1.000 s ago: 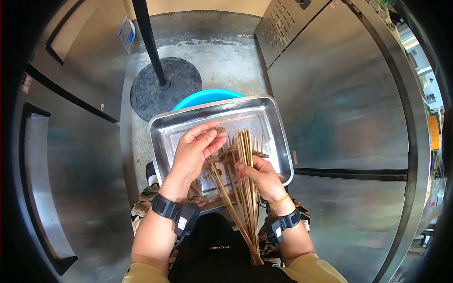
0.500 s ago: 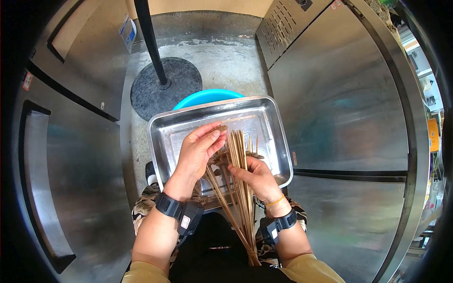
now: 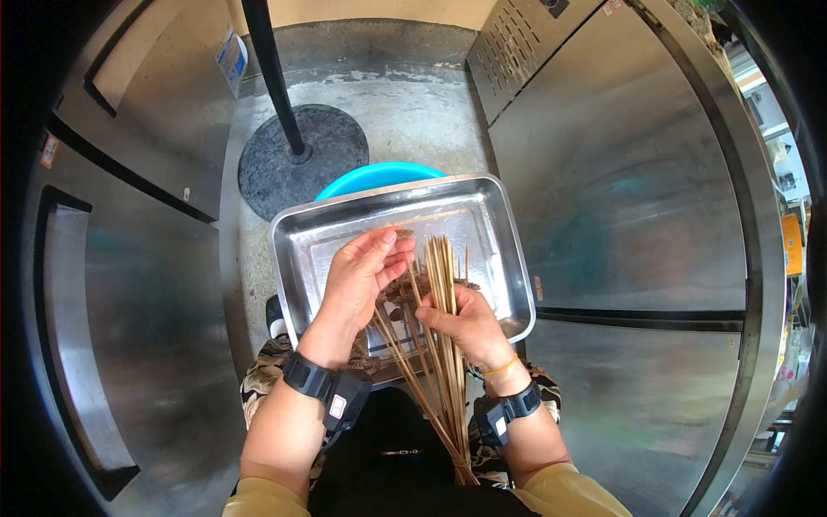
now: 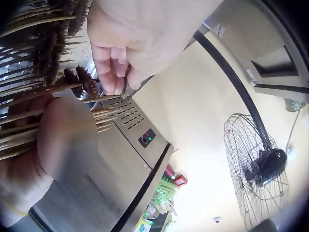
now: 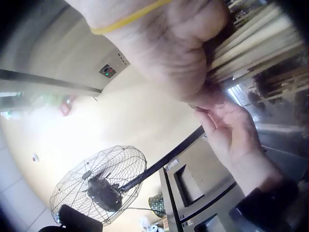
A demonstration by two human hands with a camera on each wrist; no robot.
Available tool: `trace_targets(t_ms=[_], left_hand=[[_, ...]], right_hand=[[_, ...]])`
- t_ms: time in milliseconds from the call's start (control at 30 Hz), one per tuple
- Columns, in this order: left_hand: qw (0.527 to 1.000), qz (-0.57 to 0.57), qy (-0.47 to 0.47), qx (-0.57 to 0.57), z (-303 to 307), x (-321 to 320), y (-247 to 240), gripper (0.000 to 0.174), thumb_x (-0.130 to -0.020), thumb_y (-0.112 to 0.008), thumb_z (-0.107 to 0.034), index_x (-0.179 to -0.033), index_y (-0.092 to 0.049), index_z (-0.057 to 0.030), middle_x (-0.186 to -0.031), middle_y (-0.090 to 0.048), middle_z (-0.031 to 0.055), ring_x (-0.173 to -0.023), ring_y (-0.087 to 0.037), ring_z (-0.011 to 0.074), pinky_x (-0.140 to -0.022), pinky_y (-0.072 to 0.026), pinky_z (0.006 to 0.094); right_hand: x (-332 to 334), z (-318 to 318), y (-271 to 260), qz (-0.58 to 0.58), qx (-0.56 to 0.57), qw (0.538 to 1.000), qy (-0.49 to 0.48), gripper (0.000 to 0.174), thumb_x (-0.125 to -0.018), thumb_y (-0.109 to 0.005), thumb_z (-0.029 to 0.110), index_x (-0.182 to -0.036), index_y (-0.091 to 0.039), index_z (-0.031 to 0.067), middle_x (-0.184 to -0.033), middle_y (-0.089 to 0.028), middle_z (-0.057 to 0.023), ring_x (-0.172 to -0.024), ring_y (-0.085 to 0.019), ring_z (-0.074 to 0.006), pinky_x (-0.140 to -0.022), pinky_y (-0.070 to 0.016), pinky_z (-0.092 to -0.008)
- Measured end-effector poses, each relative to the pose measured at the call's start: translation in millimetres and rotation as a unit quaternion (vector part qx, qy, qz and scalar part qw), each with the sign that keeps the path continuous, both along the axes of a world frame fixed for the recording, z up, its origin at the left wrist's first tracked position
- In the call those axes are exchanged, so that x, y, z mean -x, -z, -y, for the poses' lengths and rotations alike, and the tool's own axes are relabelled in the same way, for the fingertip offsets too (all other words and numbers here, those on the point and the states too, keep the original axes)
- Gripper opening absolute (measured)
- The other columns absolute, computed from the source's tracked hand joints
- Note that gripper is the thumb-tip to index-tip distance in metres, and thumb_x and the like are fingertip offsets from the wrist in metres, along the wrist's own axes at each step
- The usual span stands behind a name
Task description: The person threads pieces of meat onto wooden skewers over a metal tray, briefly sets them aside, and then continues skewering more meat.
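Observation:
Between thumb and fingers my left hand [image 3: 355, 269] pinches a small brown piece of food [image 4: 131, 90] above the tray. My right hand [image 3: 469, 327] grips a bundle of thin bamboo skewers [image 3: 444, 345], their upper ends pointing away from my body. One skewer [image 3: 414, 274] stands apart from the bundle, its tip right by the piece in the left hand. Behind the bundle, more brown pieces [image 4: 81, 82] are threaded on skewers, partly hidden by the hands. The metal tray [image 3: 293, 233] lies under all of this, over my lap.
A turquoise basin [image 3: 383, 175] shows beyond the tray. The round black base [image 3: 301, 164] of a standing fan is on the floor, its cage [image 5: 99, 179] visible in the right wrist view. Steel cabinets [image 3: 620, 189] flank both sides.
My right hand has shifted slightly left with the bundle. One skewer now leans out from it toward the piece in my left hand, which has stayed nearly in place.

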State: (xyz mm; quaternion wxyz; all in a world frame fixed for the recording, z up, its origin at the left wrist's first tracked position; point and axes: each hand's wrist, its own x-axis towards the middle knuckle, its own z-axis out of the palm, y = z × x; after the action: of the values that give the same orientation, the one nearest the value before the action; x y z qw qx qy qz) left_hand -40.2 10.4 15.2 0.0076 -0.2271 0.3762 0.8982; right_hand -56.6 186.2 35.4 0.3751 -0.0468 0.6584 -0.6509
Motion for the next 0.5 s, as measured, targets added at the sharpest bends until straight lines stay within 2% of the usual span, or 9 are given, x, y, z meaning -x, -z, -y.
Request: trace_targets(t_ms=[500], left_hand=[[0.999, 0.01, 0.033, 0.02, -1.3, -1.2, -2.3, 0.026, -0.09, -0.058, -0.023, -0.105, -0.059, -0.0022, -0.095, -0.065, 0.012, -0.086, -0.062, 0.0166, -0.076, -0.0505, 0.0253]], right_hand=[[0.3, 0.1, -1.8, -0.032, -0.04, 0.999, -0.01, 0.008, -0.082, -0.066, 0.009, -0.086, -0.06, 0.0049, -0.074, -0.055, 0.0052, -0.066, -0.047, -0.0029, -0.06, -0.0383, -0.0184]])
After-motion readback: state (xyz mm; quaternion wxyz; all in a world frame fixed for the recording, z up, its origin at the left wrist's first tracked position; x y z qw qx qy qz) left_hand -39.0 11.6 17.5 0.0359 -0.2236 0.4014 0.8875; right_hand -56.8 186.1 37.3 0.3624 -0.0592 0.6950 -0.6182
